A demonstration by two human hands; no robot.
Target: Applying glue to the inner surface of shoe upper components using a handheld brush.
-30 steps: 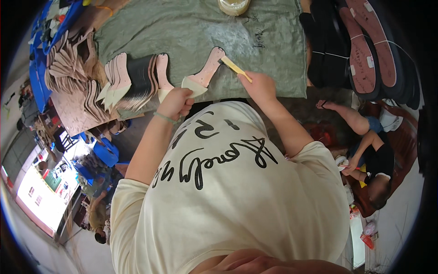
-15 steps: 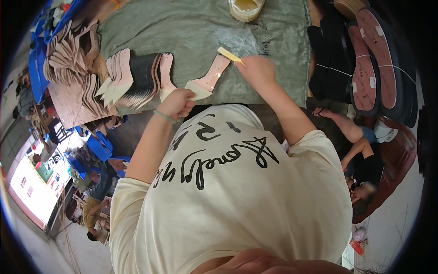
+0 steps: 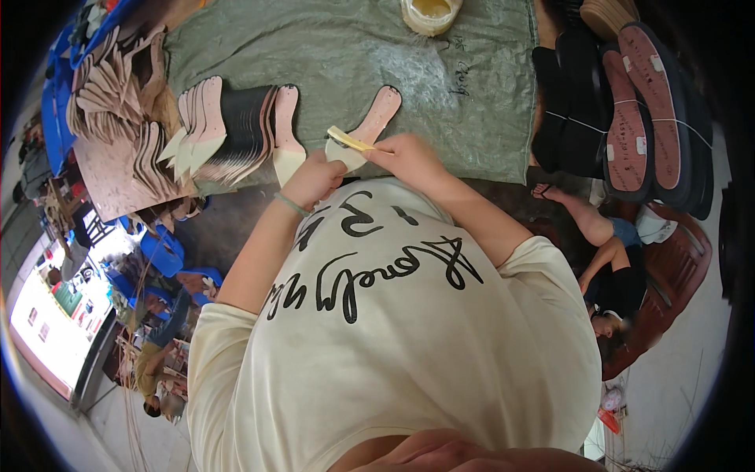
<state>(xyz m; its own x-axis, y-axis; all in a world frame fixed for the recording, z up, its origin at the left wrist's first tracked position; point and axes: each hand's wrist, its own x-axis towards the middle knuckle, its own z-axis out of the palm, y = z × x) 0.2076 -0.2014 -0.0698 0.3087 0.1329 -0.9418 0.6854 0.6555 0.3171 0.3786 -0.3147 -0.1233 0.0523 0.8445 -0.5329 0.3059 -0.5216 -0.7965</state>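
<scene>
At the near edge of the cloth my left hand (image 3: 316,179) is closed on the cream toe end of a shoe insole (image 3: 376,118), whose pinkish heel part points away and to the right. My right hand (image 3: 409,160) grips a yellow brush (image 3: 351,140), its head lying over the cream toe part. Just left of the held piece lies another insole (image 3: 288,118) with a cream toe. Beside that, a fanned row of dark-edged insoles (image 3: 250,130) leads to more pink and cream ones (image 3: 203,114).
A green cloth (image 3: 487,102) covers the table. An open tub (image 3: 431,14) with yellowish contents stands at the far side. Piled insole pieces (image 3: 118,86) lie at left; tied bundles of soles (image 3: 629,118) are at right. A seated person (image 3: 617,267) is at lower right, another person (image 3: 157,358) at lower left.
My right hand has moved left and nearer with the brush, from the heel end of the insole to its cream toe. My left hand keeps its hold.
</scene>
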